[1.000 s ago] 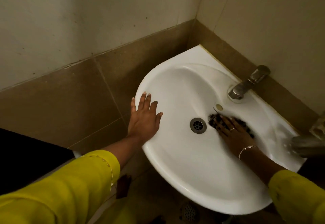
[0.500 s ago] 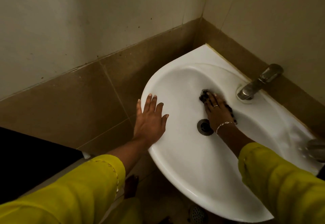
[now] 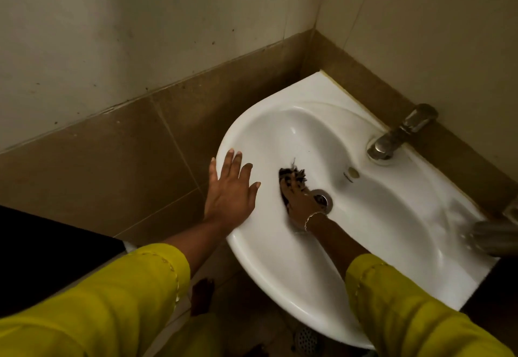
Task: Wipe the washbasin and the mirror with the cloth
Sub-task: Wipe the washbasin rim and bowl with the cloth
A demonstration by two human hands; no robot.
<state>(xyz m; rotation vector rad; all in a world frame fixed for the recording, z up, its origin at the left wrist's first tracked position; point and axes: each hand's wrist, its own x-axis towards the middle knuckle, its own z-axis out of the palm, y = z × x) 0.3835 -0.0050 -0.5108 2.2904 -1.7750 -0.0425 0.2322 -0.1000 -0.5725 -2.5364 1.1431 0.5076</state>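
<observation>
Pressing cloth (image 3: pixel 291 173) by drain (image 3: pixel 323 199) — left hand (image 3: pixel 229 191) on rim (image 3: pixel 242 244).

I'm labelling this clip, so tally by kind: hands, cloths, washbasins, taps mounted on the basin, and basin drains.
Hands: 2, left hand flat on the rim, right hand in the bowl
Cloth: 1
Washbasin: 1
Tap: 1
Drain: 1
Total: 6

Left hand (image 3: pixel 229 192) is flat, palm down, fingers straight and a bit spread, with the left forearm (image 3: pixel 193 241) reaching straight ahead. Right hand (image 3: pixel 300 202) is palm down too, fingers stretched forward and pressing. There's a bracelet (image 3: pixel 314 216) on that wrist, and the right forearm (image 3: pixel 339 241) angles in from the lower right.
</observation>
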